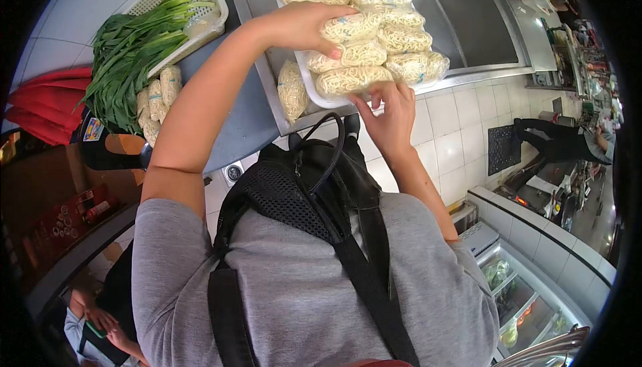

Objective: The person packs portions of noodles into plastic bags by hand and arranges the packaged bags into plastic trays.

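Note:
Bagged noodle packs (401,39) are stacked in rows on a white tray (309,76) at the edge of a steel sink. My left hand (311,29) lies over the packs at the tray's left side, thumb and fingers apart against them. At the tray's near edge, my right hand (390,116) touches the nearest pack (351,80), its fingers bent and thumb apart; its fingertips are partly hidden. One more noodle pack (292,93) rests beside the tray on the left.
A white basket (219,26) with leafy greens (130,56) and further noodle packs (159,99) is on the left. The steel sink basin (461,19) lies behind right. One person (595,143) is far right, another (107,320) lower left. A glass-topped case (521,300) stands lower right.

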